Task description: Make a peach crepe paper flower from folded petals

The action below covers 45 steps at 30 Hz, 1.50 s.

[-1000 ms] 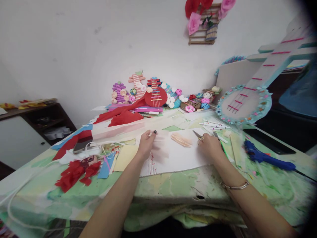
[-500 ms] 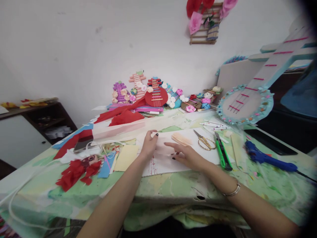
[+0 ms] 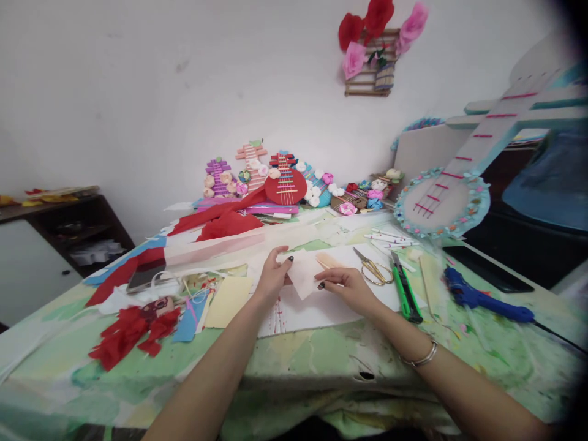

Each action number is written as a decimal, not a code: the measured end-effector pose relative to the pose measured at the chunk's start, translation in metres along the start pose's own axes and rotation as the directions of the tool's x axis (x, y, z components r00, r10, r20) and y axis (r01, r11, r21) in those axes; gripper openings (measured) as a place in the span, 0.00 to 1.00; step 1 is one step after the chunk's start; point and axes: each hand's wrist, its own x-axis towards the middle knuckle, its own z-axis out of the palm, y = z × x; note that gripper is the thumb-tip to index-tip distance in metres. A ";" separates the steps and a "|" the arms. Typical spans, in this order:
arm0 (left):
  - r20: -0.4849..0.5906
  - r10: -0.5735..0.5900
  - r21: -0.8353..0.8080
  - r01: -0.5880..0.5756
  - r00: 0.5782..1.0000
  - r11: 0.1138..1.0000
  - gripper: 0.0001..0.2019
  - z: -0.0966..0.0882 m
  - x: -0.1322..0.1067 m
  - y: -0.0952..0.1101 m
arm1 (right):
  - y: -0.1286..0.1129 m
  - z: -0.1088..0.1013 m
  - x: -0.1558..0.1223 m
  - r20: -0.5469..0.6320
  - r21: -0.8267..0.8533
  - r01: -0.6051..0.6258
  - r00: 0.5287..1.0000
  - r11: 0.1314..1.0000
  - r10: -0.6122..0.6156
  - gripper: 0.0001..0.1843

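Note:
A small pale square of thin paper (image 3: pixel 303 279) is held up between my hands over a white sheet (image 3: pixel 333 311). My left hand (image 3: pixel 272 277) grips its left edge between thumb and fingers. On the other side, my right hand (image 3: pixel 351 289) pinches the lower right corner. Just behind the right fingers lie peach-coloured petal-like pieces (image 3: pixel 325 260), partly covered. Gold-handled scissors (image 3: pixel 375 271) rest on the sheet to the right, beside a green utility knife (image 3: pixel 405 294). Red marks line the sheet's left part.
A blue glue gun (image 3: pixel 487 299) and a black phone (image 3: pixel 487 268) lie at the right. To the left are a red paper doll (image 3: pixel 133 324) and yellow paper (image 3: pixel 228 301). Decorated lute models (image 3: pixel 285 184) stand along the wall, with a larger one (image 3: pixel 443 199) at right.
The paper has been raised and turned to face me. My right hand, earlier with its index finger stretched out, now pinches the paper's corner. The view has shifted slightly.

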 end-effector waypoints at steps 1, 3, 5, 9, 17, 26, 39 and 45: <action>-0.012 -0.001 0.027 0.002 1.000 1.000 0.27 0.000 0.000 0.000 | 0.002 0.001 0.001 -0.012 -0.008 -0.029 1.000 1.000 0.029 0.13; -0.043 0.021 0.126 -0.015 0.999 0.992 0.28 -0.001 0.002 -0.003 | 0.006 0.001 0.002 -0.048 0.004 -0.094 0.994 0.996 0.094 0.13; -0.012 0.099 0.242 -0.093 0.995 0.966 0.31 -0.002 0.004 -0.006 | 0.008 0.002 0.004 -0.058 0.005 -0.132 0.990 0.991 0.132 0.14; 0.294 0.290 0.499 -0.405 0.911 0.766 0.30 -0.003 0.003 -0.010 | 0.008 0.000 0.005 -0.111 -0.044 -0.131 0.986 0.990 0.126 0.14; 0.415 0.232 0.702 -0.472 0.880 0.534 0.08 0.001 -0.008 -0.012 | 0.011 -0.004 0.004 -0.020 -0.175 -0.085 0.996 0.981 0.083 0.07; 0.581 0.256 0.623 -0.624 0.773 0.471 0.09 0.002 -0.016 -0.005 | 0.000 -0.004 -0.003 0.041 -0.372 0.118 0.993 0.921 -0.110 0.12; 0.532 0.021 0.675 -0.439 0.846 0.592 0.03 -0.011 -0.013 0.008 | 0.000 0.001 0.004 0.067 -0.322 0.074 0.996 0.944 -0.055 0.11; 0.575 0.025 0.637 -0.466 0.818 0.615 0.07 -0.011 -0.010 0.013 | 0.006 0.004 0.002 0.065 -0.294 0.092 0.995 0.951 -0.076 0.10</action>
